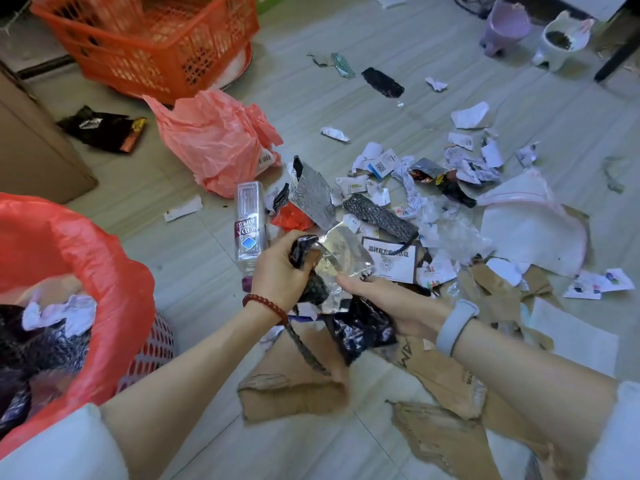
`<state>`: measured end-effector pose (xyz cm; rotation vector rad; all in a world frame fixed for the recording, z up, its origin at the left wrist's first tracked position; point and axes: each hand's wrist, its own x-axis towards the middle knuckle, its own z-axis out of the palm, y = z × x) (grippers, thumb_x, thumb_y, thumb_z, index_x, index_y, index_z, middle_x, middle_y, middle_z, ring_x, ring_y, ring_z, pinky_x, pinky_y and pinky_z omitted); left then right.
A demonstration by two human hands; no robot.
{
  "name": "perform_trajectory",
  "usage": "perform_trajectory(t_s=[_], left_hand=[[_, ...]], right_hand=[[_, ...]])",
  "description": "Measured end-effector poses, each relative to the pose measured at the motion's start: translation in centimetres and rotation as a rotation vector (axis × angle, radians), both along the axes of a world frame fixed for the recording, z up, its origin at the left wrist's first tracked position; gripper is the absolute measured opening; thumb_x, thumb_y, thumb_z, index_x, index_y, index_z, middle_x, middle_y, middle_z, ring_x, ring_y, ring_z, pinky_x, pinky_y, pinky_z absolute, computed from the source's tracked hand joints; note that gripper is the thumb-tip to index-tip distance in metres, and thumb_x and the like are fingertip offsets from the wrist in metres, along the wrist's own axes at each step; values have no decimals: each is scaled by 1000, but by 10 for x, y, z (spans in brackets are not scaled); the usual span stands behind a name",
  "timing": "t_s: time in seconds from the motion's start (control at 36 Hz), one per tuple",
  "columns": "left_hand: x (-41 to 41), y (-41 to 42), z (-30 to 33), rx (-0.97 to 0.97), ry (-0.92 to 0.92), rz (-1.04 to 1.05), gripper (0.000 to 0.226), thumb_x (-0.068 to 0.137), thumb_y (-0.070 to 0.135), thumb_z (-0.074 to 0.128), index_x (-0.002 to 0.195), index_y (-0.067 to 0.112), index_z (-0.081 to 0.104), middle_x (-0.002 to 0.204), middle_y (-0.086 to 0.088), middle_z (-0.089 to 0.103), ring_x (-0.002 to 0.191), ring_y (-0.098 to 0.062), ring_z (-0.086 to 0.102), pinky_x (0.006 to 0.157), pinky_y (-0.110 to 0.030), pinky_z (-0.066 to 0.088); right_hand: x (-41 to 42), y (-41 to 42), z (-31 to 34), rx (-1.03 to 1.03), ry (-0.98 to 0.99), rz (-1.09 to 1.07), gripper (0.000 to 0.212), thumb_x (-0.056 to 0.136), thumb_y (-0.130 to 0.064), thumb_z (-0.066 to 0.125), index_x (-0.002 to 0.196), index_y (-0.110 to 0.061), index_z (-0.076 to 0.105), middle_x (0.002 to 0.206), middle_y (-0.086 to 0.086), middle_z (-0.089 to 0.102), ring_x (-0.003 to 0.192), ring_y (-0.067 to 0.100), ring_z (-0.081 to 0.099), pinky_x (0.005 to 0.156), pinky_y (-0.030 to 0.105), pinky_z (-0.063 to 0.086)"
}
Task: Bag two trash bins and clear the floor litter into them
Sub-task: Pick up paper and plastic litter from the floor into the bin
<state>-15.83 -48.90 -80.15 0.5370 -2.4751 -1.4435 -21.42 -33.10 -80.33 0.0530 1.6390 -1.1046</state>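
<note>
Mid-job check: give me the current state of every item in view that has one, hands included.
left hand: closed on black wrapper
right hand: gripping black plastic scraps
lined bin: red bag fitted, partly filled
loose red bag: crumpled on floor
soda bottle: lying down, capped
orange crate: upright
cardboard: torn, flat on floor
paper scraps: scattered, uncollected

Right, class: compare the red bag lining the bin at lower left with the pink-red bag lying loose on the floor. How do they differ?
1. The red bag in the bin is spread open over the rim; the loose bag lies crumpled on the floor.
2. The bin bag already holds litter; what the loose bag holds cannot be seen.
3. The bin bag looks a deeper red; the loose bag looks paler.
Both are thin, crinkled plastic.
</note>
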Motion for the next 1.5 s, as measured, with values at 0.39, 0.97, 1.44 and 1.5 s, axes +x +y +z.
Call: perform_trajectory(t_s=[0.39,0.97,1.44,1.5], left_hand=[[24,22,-16,-500,36,-506,53,74,4,69,118,32,60,128,12,57,101,-16,64,66,-31,56],[64,-30,-61,-473,-825,-159,70,84,46,56,141,35,18,133,-11,39,111,-33,49,85,-40,47],[56,-1,-88,-627,-811,-277,60,77,61,56,125,34,32,117,-10,37,103,-31,45,71,-35,46],[55,-3,-88,-657,-786,-277,54,79,60,54,120,31,35,116,-9,39,101,-31,46,69,-35,46]], right_hand=[[-15,6,27,-505,-322,-515,38,82,-40,56,101,-10,71,102,18,68,91,30,65,87,40,49],[-31,44,-17,213,360,-92,41,85,-12,64,120,-16,44,103,6,54,76,16,52,62,26,41],[-46,91,-24,476,892,155,26,86,-35,60,78,-15,45,83,10,52,58,17,42,52,23,28],[-41,90,-26,479,906,181,28,89,-34,56,70,-17,43,91,9,46,72,22,44,59,19,25]])
